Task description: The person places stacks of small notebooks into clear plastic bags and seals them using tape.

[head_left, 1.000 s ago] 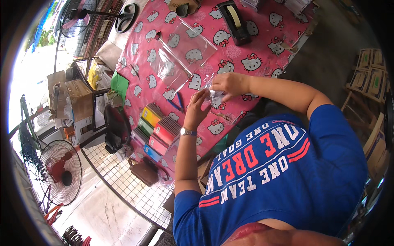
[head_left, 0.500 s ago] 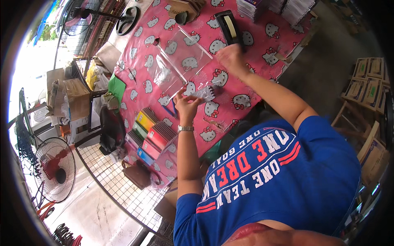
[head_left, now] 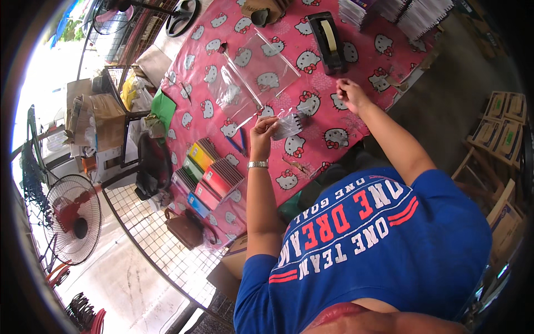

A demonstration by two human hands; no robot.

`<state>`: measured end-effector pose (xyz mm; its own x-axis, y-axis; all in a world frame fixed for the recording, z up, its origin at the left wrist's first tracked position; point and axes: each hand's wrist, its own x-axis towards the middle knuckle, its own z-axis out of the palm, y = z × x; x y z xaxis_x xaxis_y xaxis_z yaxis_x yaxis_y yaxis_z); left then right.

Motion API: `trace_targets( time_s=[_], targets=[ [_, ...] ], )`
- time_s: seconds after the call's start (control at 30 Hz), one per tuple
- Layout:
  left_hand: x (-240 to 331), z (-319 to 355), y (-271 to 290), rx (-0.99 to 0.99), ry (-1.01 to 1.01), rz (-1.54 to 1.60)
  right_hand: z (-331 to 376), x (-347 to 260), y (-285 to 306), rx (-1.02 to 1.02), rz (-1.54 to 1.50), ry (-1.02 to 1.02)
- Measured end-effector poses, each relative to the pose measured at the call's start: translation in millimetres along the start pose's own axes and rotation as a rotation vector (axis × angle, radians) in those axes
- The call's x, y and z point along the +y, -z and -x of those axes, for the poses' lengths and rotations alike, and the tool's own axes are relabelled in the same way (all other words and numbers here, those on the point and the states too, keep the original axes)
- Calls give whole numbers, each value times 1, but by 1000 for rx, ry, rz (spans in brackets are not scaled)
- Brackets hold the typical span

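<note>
My left hand (head_left: 263, 131), with a watch on its wrist, pinches the edge of a small spiral notebook (head_left: 289, 126) in clear plastic, just above the table. My right hand (head_left: 350, 94) is in the air below the front end of a black tape dispenser (head_left: 327, 43). Its fingers are closed together; whatever they hold is too small to make out. Beyond my left hand lie clear plastic sheets (head_left: 278, 64). Blue-handled pliers (head_left: 238, 146) rest beside my left wrist.
Stacks of coloured notebooks (head_left: 207, 172) stand left of my forearm on the pink patterned tablecloth (head_left: 311, 111). White spiral-bound stacks (head_left: 414, 19) sit at the far right. A brown bag (head_left: 184, 228) lies at the near left corner. A fan (head_left: 74, 217) stands left.
My right hand has drawn back from the tape dispenser, toward me and to the right. My left hand keeps its hold on the notebook. The whole view has shifted slightly.
</note>
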<state>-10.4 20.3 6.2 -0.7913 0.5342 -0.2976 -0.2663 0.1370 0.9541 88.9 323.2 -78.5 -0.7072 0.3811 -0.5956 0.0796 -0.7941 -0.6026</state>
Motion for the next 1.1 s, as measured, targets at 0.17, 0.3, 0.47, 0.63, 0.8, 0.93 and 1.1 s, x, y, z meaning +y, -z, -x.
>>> trace_targets(
  time_s=[0.17,0.3,0.47,0.63,0.8,0.93,1.1],
  targets=[
    [-12,3,-3,96,96,122,7,-30,-137,-856,791,-197],
    [-16,0,3,67,121,189,17,-19,-222,-1391,1877,325],
    [-10,-4,-6,80,114,290,-37,14,-196,-1379,2064,166],
    [-10,2,-16,198,78,422,-7,34,-130,-866,1695,615],
    [-110,71,33,21,343,501,96,63,-165,-902,1895,1175],
    [-111,105,-2,-27,493,548,96,15,-146,-1028,1273,775],
    [-8,73,-30,26,44,138,68,16,-81,-1085,1387,623]
  ],
)
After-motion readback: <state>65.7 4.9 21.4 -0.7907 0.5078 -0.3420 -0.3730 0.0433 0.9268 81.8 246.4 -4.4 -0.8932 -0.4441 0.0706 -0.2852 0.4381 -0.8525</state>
